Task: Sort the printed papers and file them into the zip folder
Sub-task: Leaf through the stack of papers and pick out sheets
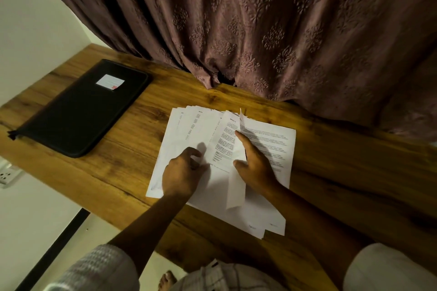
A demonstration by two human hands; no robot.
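Two hands rest on the printed papers (186,130), which lie fanned on the wooden table (118,156) near its middle. Left hand (182,173): fingers curled on the sheets; whether they pinch one cannot be told. Right hand (256,164): fingers straight and spread, touching one raised sheet (235,189). Black zip folder (80,108): closed, flat, well apart at the table's left end.
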